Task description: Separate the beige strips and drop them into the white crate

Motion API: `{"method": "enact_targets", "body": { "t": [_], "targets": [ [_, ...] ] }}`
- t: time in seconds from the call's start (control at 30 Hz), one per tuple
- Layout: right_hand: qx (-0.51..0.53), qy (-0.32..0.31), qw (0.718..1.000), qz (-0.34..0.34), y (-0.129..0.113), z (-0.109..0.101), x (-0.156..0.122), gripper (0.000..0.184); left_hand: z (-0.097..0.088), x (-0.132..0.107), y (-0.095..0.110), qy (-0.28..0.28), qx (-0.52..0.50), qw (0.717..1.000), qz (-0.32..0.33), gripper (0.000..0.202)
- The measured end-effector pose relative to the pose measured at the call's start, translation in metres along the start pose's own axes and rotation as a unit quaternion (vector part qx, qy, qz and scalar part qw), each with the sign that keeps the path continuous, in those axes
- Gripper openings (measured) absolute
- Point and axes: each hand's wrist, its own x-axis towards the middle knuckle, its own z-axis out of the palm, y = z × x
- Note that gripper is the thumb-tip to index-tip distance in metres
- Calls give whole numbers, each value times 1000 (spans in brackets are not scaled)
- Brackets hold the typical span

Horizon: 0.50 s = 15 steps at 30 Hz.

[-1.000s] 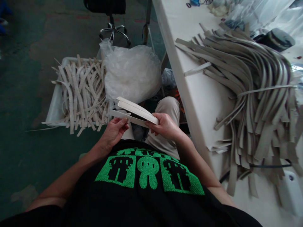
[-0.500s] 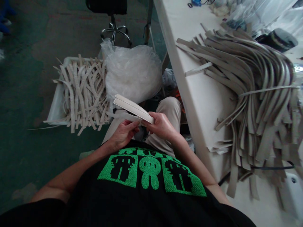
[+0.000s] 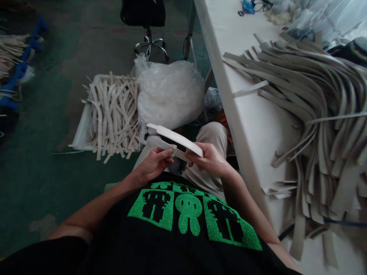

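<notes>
Above my lap, my right hand [image 3: 211, 159] is closed around a pale beige flat strip [image 3: 179, 139], which arches away to the upper left. A second, thinner whitish strip [image 3: 160, 143] runs below it, with a gap between the two. My left hand [image 3: 155, 162] pinches this thinner strip between thumb and forefinger, left of my right hand. The thinner strip reaches across to my right fingers, where the overlap hides how the two pieces join. A narrow tail hangs below my right wrist.
A white bin [image 3: 82, 130] full of loose beige strips stands on the floor ahead left, beside a stuffed clear plastic bag [image 3: 172, 93]. On my right, the white table [image 3: 218, 34] carries a large tied bundle of strips [image 3: 312, 99]. An office chair [image 3: 147, 23] stands beyond.
The view has shifted, so surroundings sit further right and lower. My hands are further apart, and the upper strip now bows upward with a wider gap over the thinner one.
</notes>
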Motion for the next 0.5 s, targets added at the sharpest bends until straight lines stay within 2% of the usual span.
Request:
{"method": "enact_targets", "body": {
  "t": [0.03,0.1,0.17,0.2,0.3,0.4,0.43,0.5],
  "targets": [
    [19,10,1000,-13,0,-4,-1,32,1,-4,1,-3,-14,1000,-19,29],
    [43,69,996,-29,3,-14,2,36,3,-10,-3,-23,-37,997,-63,34],
    [60,112,991,-38,12,-18,19,38,-2,-4,-12,-88,-26,989,-116,32],
    [72,112,990,-44,17,-16,33,35,-7,4,-17,-120,-13,983,-139,30],
    [107,21,992,-57,28,5,72,32,-26,32,-30,-185,40,966,-175,21],
    [147,-83,985,-16,32,32,87,34,-33,51,-45,-242,89,953,-161,17],
    [158,-103,982,7,33,39,88,34,-33,56,-49,-259,94,949,-151,18],
    [163,-102,981,33,36,44,87,34,-34,64,-56,-284,89,945,-139,20]
  ]
}}
